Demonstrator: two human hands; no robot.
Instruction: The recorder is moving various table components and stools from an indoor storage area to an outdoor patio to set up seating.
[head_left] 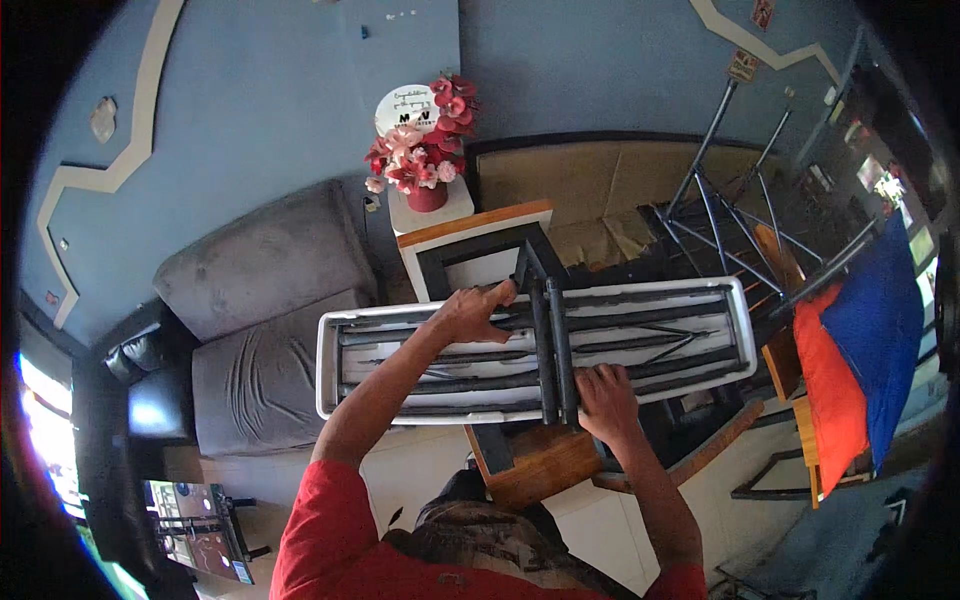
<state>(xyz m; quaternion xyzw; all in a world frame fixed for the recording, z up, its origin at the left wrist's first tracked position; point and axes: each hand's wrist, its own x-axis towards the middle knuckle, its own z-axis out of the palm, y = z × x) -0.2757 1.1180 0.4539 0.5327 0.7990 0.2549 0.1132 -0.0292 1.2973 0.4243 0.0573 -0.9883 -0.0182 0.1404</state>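
In front of me is a long white folding table [450, 350], turned so that its underside shows. Dark metal legs lie folded along it inside the white rim. Two dark bars [552, 360] cross its middle side by side. My left hand [478, 312] reaches over the left half, its fingers on the dark metal at the far edge beside the bars and its thumb apart. On the near edge, just right of the bars, my right hand [606, 398] grips the rim with bent fingers. What bears the table from below is hidden.
A grey sofa [280, 250] stands at left. Behind the table are a white-sided stand [412, 262] and a pot of red and pink flowers [428, 190]. A metal frame [720, 210] and red-and-blue cloth [860, 350] are at right. A wooden piece [545, 470] lies below.
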